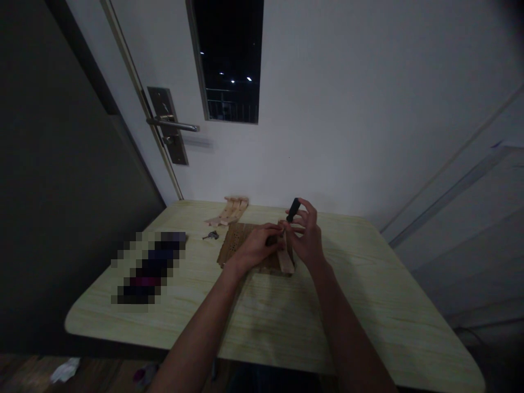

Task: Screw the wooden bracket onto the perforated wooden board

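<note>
A brown wooden board (pixel 234 243) with small holes lies on the pale wood-grain table (pixel 368 305). On its right side stands a light wooden strip (pixel 285 261). My left hand (pixel 257 245) rests on the board with its fingers curled against the top of the strip. My right hand (pixel 306 234) is closed round a black-handled tool (pixel 293 209), which stands nearly upright over the strip's top end. The tool's tip is hidden behind my fingers.
Several light wooden slats (pixel 229 212) lie in a row at the table's far edge. A small dark metal part (pixel 211 235) sits left of the board. A blurred dark object (pixel 149 267) lies at the left. Behind stand a wall and a door with a lever handle (pixel 174 125).
</note>
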{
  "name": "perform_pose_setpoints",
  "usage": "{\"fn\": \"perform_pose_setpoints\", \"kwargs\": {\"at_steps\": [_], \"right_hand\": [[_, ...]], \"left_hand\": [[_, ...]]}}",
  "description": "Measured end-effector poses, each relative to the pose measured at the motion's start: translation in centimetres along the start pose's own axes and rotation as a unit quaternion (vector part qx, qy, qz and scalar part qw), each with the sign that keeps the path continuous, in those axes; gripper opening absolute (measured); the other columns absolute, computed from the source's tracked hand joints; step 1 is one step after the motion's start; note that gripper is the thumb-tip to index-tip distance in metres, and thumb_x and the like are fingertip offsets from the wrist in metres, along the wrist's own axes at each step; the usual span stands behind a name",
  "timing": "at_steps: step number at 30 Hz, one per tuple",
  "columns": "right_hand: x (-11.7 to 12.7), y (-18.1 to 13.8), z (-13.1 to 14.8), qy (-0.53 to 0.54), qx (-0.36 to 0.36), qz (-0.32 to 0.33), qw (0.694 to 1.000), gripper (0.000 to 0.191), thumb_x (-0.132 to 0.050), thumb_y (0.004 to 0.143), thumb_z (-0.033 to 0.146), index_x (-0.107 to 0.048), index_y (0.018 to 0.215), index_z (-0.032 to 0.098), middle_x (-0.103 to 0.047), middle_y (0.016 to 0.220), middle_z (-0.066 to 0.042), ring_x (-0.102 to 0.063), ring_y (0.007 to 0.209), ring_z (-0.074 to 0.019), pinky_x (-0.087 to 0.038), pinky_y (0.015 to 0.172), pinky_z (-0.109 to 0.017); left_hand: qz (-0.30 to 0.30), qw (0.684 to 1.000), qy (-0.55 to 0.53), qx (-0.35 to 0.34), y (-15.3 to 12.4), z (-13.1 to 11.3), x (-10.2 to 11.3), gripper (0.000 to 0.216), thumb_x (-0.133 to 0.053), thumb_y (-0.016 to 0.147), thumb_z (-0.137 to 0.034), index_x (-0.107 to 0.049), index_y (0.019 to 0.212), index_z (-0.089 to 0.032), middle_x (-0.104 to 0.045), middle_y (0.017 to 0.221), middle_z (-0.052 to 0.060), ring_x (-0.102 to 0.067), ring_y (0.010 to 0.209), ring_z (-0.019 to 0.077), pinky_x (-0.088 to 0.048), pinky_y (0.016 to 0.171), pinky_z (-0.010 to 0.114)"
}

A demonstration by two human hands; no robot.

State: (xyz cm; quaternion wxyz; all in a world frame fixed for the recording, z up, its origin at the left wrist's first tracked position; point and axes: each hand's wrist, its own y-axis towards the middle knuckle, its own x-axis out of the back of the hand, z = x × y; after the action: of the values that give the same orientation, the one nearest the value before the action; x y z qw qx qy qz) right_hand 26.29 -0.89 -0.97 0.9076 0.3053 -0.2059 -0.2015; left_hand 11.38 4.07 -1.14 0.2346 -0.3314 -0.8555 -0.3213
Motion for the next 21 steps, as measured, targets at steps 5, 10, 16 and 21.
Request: {"fn": "perform_pose_setpoints", "kwargs": {"at_steps": [5, 10, 16, 21], "right_hand": [[0.27, -0.04, 0.46, 0.012, 0.003, 0.023, 1.000, 0.060, -0.054, 0.085, 0.035, -0.025, 0.137, 0.028, -0.063, 0.105, -0.009, -0.067, 0.082, -0.0188, -0.059, 0.054, -0.026], [0.58, 0.03, 0.55, 0.006, -0.002, 0.025, 1.000, 0.059, -0.055, 0.085, 0.038, -0.026, 0.136, 0.028, -0.062, 0.104, -0.008, -0.068, 0.079, -0.0181, -0.059, 0.054, -0.026], [0.53, 0.04, 0.45, 0.011, 0.004, 0.023, 1.000, 0.059, -0.055, 0.085, 0.038, -0.026, 0.136, 0.028, -0.062, 0.103, -0.008, -0.068, 0.077, -0.0183, -0.059, 0.055, -0.027], [0.40, 0.03, 0.36, 0.004, 0.000, 0.029, 1.000, 0.058, -0.055, 0.085, 0.037, -0.028, 0.136, 0.029, -0.061, 0.107, -0.009, -0.068, 0.078, -0.0182, -0.058, 0.053, -0.026]], "left_hand": [[0.009, 1.000, 0.002, 0.002, 0.12, -0.27, 0.17, 0.029, -0.064, 0.080, -0.024, -0.066, 0.108, -0.019, -0.062, 0.120, 0.009, -0.057, 0.110, 0.0217, -0.042, 0.099, 0.035], [0.009, 1.000, -0.005, 0.002, 0.15, -0.14, 0.07, 0.030, -0.065, 0.079, -0.024, -0.066, 0.109, -0.021, -0.062, 0.119, 0.008, -0.057, 0.109, 0.0213, -0.041, 0.099, 0.036], [0.004, 1.000, -0.007, -0.005, 0.12, 0.18, -0.12, 0.031, -0.066, 0.078, -0.023, -0.066, 0.109, -0.021, -0.062, 0.119, 0.008, -0.057, 0.109, 0.0218, -0.042, 0.099, 0.038], [0.001, 1.000, 0.003, -0.013, 0.11, 0.39, -0.21, 0.031, -0.065, 0.079, -0.023, -0.065, 0.110, -0.021, -0.062, 0.120, 0.008, -0.056, 0.110, 0.0215, -0.041, 0.099, 0.036]]}}
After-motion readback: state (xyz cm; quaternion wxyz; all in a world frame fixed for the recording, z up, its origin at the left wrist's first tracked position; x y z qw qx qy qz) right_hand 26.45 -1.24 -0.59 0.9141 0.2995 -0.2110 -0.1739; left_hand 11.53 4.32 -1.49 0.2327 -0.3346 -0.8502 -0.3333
